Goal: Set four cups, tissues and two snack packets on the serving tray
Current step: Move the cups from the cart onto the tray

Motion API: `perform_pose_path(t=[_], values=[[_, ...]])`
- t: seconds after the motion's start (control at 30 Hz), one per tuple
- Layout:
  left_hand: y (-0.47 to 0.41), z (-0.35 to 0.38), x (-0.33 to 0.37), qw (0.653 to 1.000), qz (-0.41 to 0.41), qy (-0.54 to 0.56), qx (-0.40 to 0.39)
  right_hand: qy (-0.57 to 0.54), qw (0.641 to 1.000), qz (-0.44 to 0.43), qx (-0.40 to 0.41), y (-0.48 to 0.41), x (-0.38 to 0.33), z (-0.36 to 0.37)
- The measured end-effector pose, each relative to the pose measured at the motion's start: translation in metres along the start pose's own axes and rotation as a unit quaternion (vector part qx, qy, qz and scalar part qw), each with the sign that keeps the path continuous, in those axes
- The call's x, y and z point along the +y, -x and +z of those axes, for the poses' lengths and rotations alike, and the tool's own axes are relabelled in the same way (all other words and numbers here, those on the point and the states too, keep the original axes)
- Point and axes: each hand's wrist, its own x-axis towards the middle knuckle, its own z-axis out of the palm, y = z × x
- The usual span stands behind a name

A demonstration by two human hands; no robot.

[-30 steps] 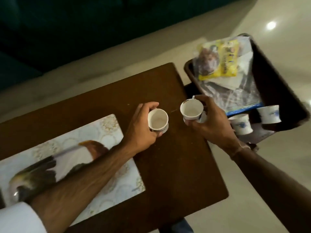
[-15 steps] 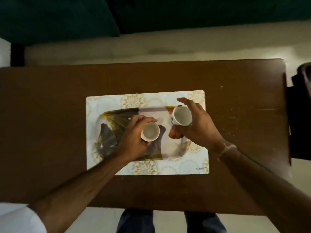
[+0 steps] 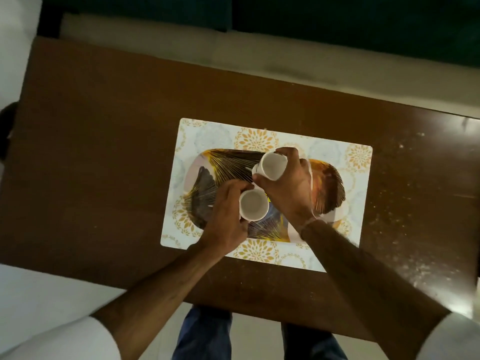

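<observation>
A patterned serving tray (image 3: pixel 213 136) with a white and gold border and a dark leaf design lies in the middle of the brown table. Over its centre my left hand (image 3: pixel 224 216) grips a white cup (image 3: pixel 253 205), mouth up. Just beyond it my right hand (image 3: pixel 288 188) grips a second white cup (image 3: pixel 272 166), tilted toward me. The two hands touch. Whether either cup rests on the tray I cannot tell. No tissues or snack packets are in view.
The brown wooden table (image 3: pixel 104 157) spreads around the tray, with crumbs and glare on its right part (image 3: pixel 415 193). A dark green sofa (image 3: pixel 337 24) runs along the far side. My legs (image 3: pixel 205 336) stand at the near edge.
Both hands brought their cups from the table's right end to above the tray. My view swung left, so the dark tray with packets and two more cups went out of sight.
</observation>
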Motion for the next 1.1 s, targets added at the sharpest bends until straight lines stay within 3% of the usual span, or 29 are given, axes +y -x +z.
perform_pose_path(t=[0.13, 0.2, 0.33, 0.43, 0.53, 0.7, 0.87, 1.1], values=[[0.005, -0.003, -0.001, 0.998, -0.045, 0.031, -0.005, 0.026, 0.996, -0.072, -0.04, -0.003, -0.001, 0.0], [0.008, -0.006, -0.001, 0.997, -0.067, 0.05, -0.001, 0.068, 0.984, -0.127, -0.105, -0.013, -0.002, -0.008], [0.009, -0.007, -0.002, 0.996, -0.064, 0.065, 0.009, 0.211, 0.924, -0.236, -0.214, -0.033, -0.008, -0.022], [0.01, -0.006, -0.002, 0.996, -0.054, 0.072, 0.018, 0.25, 0.876, -0.296, -0.287, -0.04, -0.021, -0.021], [0.012, -0.005, -0.003, 0.996, -0.048, 0.078, 0.018, 0.27, 0.849, -0.327, -0.316, -0.046, -0.029, -0.019], [0.013, -0.004, -0.001, 0.994, -0.062, 0.09, 0.011, 0.278, 0.836, -0.343, -0.327, -0.047, -0.026, -0.019], [0.011, -0.021, 0.002, 0.99, -0.058, 0.125, -0.007, 0.264, 0.855, -0.316, -0.315, -0.044, -0.015, -0.022], [-0.035, -0.038, 0.034, 0.998, -0.034, 0.012, 0.044, 0.152, 0.947, -0.213, -0.185, -0.032, 0.017, -0.051]])
